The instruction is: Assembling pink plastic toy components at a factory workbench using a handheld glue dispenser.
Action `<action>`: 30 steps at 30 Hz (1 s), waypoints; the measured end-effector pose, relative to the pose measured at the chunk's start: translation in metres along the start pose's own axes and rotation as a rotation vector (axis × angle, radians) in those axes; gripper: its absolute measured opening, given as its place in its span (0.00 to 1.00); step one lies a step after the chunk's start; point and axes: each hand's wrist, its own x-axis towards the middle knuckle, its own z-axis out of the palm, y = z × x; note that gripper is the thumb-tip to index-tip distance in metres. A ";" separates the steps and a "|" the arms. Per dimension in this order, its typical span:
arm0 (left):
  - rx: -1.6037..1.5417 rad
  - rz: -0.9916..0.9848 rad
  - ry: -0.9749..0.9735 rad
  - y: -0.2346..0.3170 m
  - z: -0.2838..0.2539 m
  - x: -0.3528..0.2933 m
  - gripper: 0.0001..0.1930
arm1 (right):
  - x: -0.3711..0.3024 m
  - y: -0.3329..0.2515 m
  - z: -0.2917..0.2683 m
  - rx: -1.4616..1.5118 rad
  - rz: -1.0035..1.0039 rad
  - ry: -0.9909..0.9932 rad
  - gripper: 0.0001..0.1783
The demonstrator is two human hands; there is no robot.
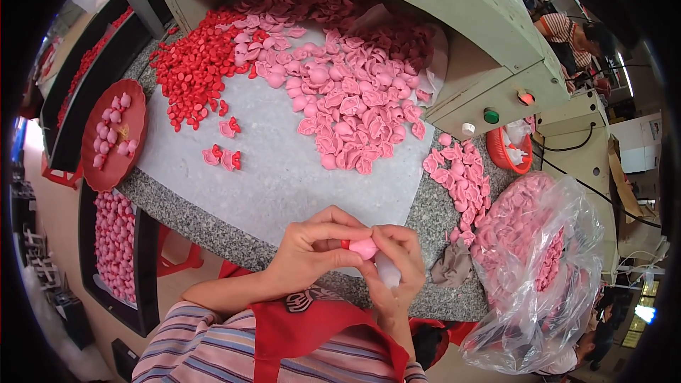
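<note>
Pink rounded piece [364,249], red at its left side, pinched between left hand [312,245] and right hand [401,259] at the near edge of a speckled grey worktop [206,225]. Beyond the hands, a pale sheet [262,184] bears glossy red pellets [188,74] and cupped, ruffled pink shells [355,99] before a metal housing [489,46]; rightward, a crinkled clear bag [567,298].
</note>
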 end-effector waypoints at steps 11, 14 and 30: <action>0.145 0.067 0.050 -0.004 -0.004 -0.002 0.13 | 0.008 0.003 -0.008 -0.173 -0.059 -0.139 0.18; 0.065 -0.010 0.103 -0.007 -0.006 -0.001 0.12 | 0.010 0.002 -0.003 -0.164 -0.019 -0.141 0.18; -0.630 -0.537 -0.056 -0.013 -0.037 0.023 0.21 | 0.030 -0.001 -0.005 -0.040 0.164 -0.099 0.23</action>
